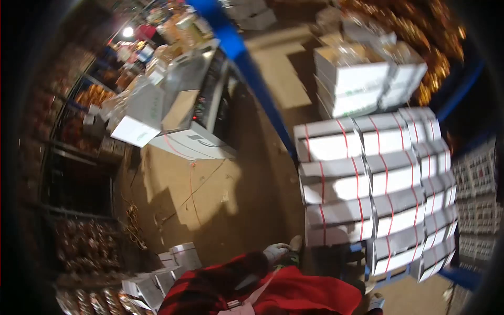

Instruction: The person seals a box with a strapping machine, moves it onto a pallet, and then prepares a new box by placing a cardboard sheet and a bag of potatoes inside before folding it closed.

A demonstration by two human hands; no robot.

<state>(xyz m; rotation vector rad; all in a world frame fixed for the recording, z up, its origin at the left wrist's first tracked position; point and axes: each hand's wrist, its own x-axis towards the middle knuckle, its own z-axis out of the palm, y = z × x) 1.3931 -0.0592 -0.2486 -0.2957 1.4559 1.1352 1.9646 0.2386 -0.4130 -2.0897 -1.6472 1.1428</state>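
Note:
My left hand (275, 252), in a pale glove, hangs low in front of my red apron (310, 291) at the end of a red-and-black plaid sleeve (210, 283). Its fingers reach out loosely, and I see nothing held in them. Beside its fingertips shows the tan tip of a shoe (296, 242). My right hand (376, 301) is only a small pale patch at the bottom edge, its fingers too blurred to make out. Nearest to it is a stack of white boxes (336, 186) bound with red straps, on a blue pallet (394, 275).
At upper left stands a metal machine (191, 79) with a strapped white box (189, 142) at its near end. A blue post (252, 73) slants between it and the stack. Open-topped boxes (362, 76) stand behind the stack. Small white boxes (184, 255) sit at lower left. A cord (194, 191) lies on the floor.

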